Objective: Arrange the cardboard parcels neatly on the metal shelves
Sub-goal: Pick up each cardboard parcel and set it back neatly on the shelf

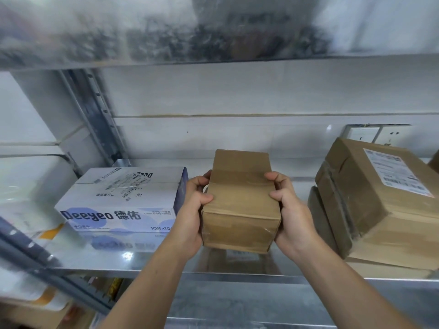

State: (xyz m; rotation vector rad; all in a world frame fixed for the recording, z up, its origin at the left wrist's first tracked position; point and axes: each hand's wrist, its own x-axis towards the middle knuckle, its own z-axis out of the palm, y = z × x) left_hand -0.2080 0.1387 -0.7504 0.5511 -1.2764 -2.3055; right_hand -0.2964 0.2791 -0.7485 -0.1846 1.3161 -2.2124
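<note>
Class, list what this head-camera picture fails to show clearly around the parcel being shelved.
Head view:
- The goods on the upper shelf: blurred beyond recognition.
- The shipping label on the large parcel: print too small.
- That parcel's right side: cut off by the frame edge.
- The small parcel, its sides: covered by the left hand and right hand.

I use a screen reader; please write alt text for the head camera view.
The left hand and right hand grip a small taped cardboard parcel by its sides at a metal shelf, between a white-and-blue Deeyeo box on the left and a larger labelled parcel on the right.
</note>
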